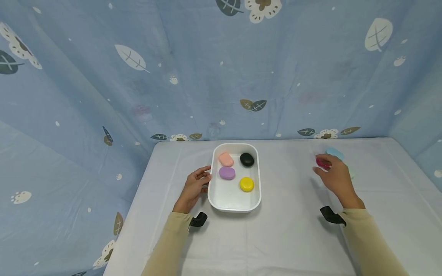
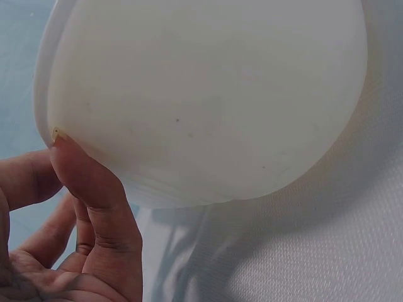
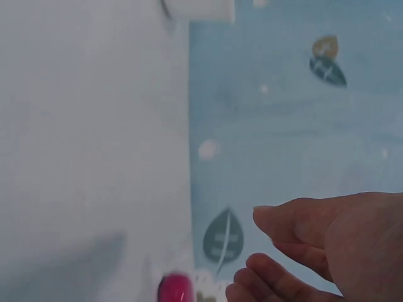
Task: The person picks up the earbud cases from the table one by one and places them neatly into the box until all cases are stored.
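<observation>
My left hand (image 1: 195, 188) touches the outer left wall of a white tray (image 1: 235, 209). In the left wrist view, the thumb (image 2: 88, 173) lies against the tray's wall (image 2: 220, 107). Inside the tray are a peach piece (image 1: 226, 159), a purple oval (image 1: 227, 173), a black oval (image 1: 246, 160) and a yellow round piece (image 1: 246, 184). On the right, my right hand (image 1: 334, 176) hovers with thumb and fingers apart around a magenta piece (image 1: 323, 163), partly hidden by it. From the right wrist, the magenta piece (image 3: 175, 289) appears apart from the visible fingertips.
Beyond the right hand lie a light blue piece (image 1: 335, 153) and a pale green one (image 1: 351, 172), both partly covered by it. A white cloth covers the table (image 1: 286, 237). Behind it hangs a blue patterned curtain (image 1: 207, 76).
</observation>
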{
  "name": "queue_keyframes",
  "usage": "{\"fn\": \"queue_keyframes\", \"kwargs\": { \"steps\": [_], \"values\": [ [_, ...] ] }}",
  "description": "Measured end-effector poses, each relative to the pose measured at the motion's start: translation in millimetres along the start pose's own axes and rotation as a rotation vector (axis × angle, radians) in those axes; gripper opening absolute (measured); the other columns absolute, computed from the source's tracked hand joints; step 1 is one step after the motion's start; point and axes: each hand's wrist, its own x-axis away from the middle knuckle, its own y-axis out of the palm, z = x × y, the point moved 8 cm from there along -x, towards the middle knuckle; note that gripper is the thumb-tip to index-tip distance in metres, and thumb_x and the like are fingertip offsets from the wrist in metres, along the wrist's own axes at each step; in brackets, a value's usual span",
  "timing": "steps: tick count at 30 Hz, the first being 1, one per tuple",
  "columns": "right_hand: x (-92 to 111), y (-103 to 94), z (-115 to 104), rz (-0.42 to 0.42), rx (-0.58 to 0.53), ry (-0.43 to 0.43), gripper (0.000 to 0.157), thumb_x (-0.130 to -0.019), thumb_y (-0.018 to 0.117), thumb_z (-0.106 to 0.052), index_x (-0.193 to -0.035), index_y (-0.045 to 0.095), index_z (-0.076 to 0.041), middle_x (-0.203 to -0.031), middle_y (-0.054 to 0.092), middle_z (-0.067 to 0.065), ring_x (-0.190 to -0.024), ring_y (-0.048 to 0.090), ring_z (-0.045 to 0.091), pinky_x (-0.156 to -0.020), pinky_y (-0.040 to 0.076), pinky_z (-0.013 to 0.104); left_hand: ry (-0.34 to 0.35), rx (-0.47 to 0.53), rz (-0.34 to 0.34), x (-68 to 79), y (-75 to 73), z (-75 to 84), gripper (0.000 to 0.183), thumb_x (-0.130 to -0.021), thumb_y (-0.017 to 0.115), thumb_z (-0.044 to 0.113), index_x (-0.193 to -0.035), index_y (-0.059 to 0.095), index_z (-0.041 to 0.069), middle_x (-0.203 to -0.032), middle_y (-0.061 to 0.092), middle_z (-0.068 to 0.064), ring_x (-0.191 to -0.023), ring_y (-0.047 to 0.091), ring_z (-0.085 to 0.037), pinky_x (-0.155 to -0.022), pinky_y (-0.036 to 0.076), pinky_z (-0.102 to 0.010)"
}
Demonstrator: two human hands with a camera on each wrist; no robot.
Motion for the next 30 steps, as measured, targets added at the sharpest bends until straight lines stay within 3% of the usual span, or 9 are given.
{"fn": "queue_keyframes", "kwargs": {
  "steps": [19,24,30],
  "values": [
    [4,-37.7,81,0.075,0.113,0.244,0.051,-0.097,0.066,0.002,-0.143,0.050,0.018,-0.141,0.043,0.046,-0.126,0.049,0.062,-0.099,0.047,0.072,-0.010,0.014,-0.003,-0.1,0.1,0.0,0.041,-0.107,0.062,0.006,-0.148,0.060,0.007,-0.112,0.060,-0.008,-0.078,0.061,-0.014,-0.060,0.054,-0.025],
    [3,-41.9,95,0.056,0.129,0.290,0.054,-0.099,0.063,-0.002,-0.146,0.046,0.017,-0.144,0.040,0.047,-0.126,0.046,0.062,-0.101,0.044,0.074,-0.016,0.015,-0.001,-1.5,0.5,-1.0,0.041,-0.107,0.062,0.006,-0.148,0.060,0.007,-0.111,0.059,-0.007,-0.077,0.061,-0.014,-0.060,0.053,-0.024],
    [2,-40.6,106,-0.039,0.157,0.328,0.062,-0.099,0.063,-0.005,-0.151,0.038,0.018,-0.145,0.039,0.048,-0.129,0.042,0.063,-0.103,0.042,0.075,-0.023,0.009,0.002,-1.9,0.1,-1.8,0.041,-0.106,0.063,0.006,-0.147,0.061,0.008,-0.112,0.059,-0.007,-0.078,0.061,-0.014,-0.061,0.054,-0.024]
  ]
}}
